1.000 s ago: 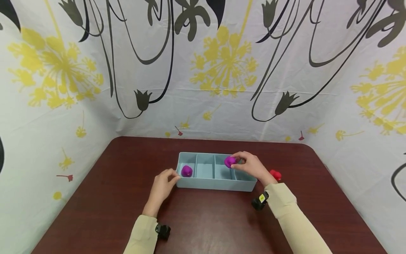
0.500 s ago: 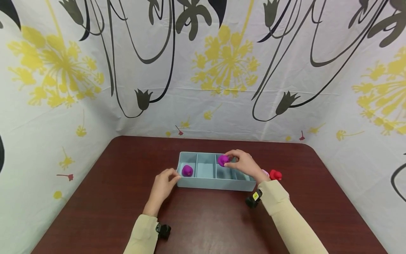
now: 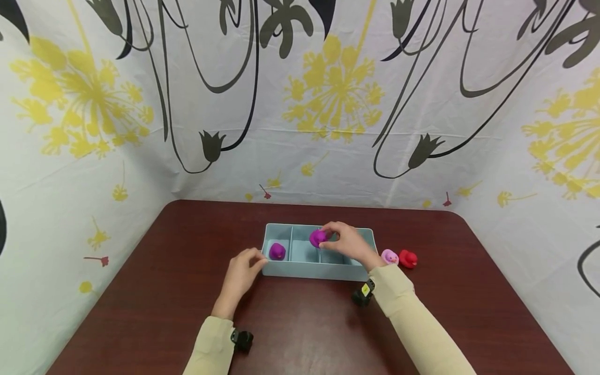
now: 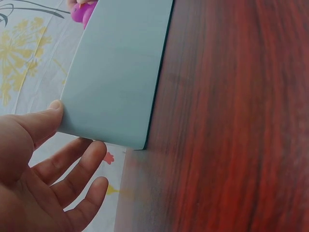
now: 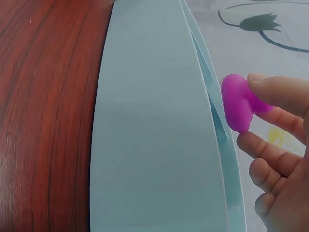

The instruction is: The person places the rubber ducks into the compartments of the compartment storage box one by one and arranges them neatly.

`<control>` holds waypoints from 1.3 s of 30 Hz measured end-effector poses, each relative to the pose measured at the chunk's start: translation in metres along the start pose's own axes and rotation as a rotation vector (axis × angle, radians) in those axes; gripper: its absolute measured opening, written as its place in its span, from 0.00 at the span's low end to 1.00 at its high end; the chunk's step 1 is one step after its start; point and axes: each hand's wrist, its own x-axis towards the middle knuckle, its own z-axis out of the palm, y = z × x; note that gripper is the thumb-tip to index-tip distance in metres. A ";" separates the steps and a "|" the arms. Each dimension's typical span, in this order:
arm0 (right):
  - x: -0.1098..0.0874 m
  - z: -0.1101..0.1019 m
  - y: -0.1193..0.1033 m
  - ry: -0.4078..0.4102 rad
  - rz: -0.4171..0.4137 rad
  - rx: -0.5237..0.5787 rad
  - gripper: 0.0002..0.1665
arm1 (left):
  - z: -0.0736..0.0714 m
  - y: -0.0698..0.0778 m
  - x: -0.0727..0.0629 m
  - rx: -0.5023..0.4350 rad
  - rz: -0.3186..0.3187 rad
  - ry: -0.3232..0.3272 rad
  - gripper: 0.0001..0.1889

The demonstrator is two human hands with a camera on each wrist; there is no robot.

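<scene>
My right hand (image 3: 347, 244) pinches a purple rubber duck (image 3: 318, 238) between thumb and fingers, above the light blue divided tray (image 3: 304, 270). Seen from the right wrist, the duck (image 5: 236, 102) is raised beyond the tray's long front wall (image 5: 154, 121). A second purple duck (image 3: 277, 252) sits in the leftmost compartment. At the tray's front left corner, my left hand (image 3: 240, 276) grips the end. The left wrist view has its thumb (image 4: 50, 116) on the rim and its fingertips against the end wall.
A pink duck (image 3: 390, 257) and a red duck (image 3: 408, 259) stand side by side on the dark wooden table (image 3: 300, 323), just right of the tray. A patterned cloth (image 3: 262, 114) hangs behind and along both sides of the table.
My right hand has carried the purple duck leftward over the tray, from the third compartment toward the second. The pink duck has come into sight from behind that arm. My left hand stays put.
</scene>
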 end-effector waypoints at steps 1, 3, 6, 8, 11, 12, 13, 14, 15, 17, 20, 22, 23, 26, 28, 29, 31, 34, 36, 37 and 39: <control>0.001 0.001 -0.002 -0.001 -0.001 -0.003 0.20 | 0.000 0.000 0.000 -0.001 0.000 0.001 0.05; 0.003 0.004 -0.005 -0.001 -0.003 -0.008 0.20 | 0.000 0.000 0.000 0.000 0.002 0.005 0.05; 0.005 0.008 -0.009 -0.003 -0.008 -0.017 0.20 | 0.000 -0.001 0.000 0.002 0.005 0.009 0.05; 0.006 0.011 -0.011 -0.012 0.003 -0.022 0.20 | 0.000 -0.001 0.000 0.002 0.005 0.007 0.05; 0.008 0.017 -0.014 -0.035 0.023 -0.024 0.19 | 0.001 -0.002 -0.001 0.002 0.002 0.000 0.06; 0.008 0.018 -0.015 -0.040 0.033 -0.027 0.20 | 0.001 -0.002 -0.002 0.001 0.001 -0.001 0.06; 0.009 0.020 -0.016 -0.044 0.037 -0.027 0.20 | 0.001 -0.002 -0.002 0.000 0.001 -0.002 0.06; 0.009 0.021 -0.017 -0.046 0.040 -0.028 0.19 | 0.001 -0.002 -0.002 -0.003 0.001 -0.002 0.06; 0.010 0.023 -0.018 -0.046 0.041 -0.033 0.19 | 0.001 -0.002 -0.002 -0.004 0.001 -0.002 0.06; 0.011 0.026 -0.019 -0.045 0.041 -0.047 0.19 | 0.001 -0.001 -0.002 -0.007 0.003 0.000 0.06; 0.014 0.030 -0.020 -0.039 0.010 -0.091 0.18 | 0.001 -0.001 -0.002 -0.010 0.002 0.001 0.06; 0.016 0.033 -0.019 -0.035 -0.015 -0.121 0.17 | 0.001 0.000 -0.002 -0.009 -0.001 0.000 0.07; 0.016 0.035 -0.019 -0.030 -0.019 -0.139 0.17 | 0.001 0.000 -0.001 -0.008 -0.003 0.000 0.07; 0.017 0.038 -0.020 -0.022 -0.008 -0.184 0.17 | 0.001 0.000 -0.001 -0.007 -0.010 -0.002 0.07; 0.018 0.040 -0.021 -0.024 0.008 -0.218 0.17 | 0.001 0.000 -0.001 -0.005 -0.012 -0.002 0.06; 0.019 0.041 -0.022 -0.025 0.014 -0.240 0.17 | 0.001 0.000 -0.001 -0.005 -0.012 -0.003 0.06; 0.020 0.043 -0.024 -0.032 0.015 -0.274 0.16 | 0.001 0.001 -0.001 -0.005 -0.012 -0.002 0.07; 0.022 0.046 -0.024 -0.044 0.023 -0.322 0.16 | 0.001 0.001 -0.001 -0.003 -0.005 0.007 0.07; 0.023 0.048 -0.023 -0.051 0.037 -0.353 0.15 | 0.002 0.001 -0.002 -0.004 0.000 0.017 0.05; 0.023 0.049 -0.023 -0.055 0.047 -0.367 0.15 | 0.002 0.001 -0.002 -0.005 0.005 0.019 0.05; 0.024 0.052 -0.023 -0.058 0.063 -0.396 0.16 | 0.003 0.000 -0.003 -0.009 0.005 0.020 0.03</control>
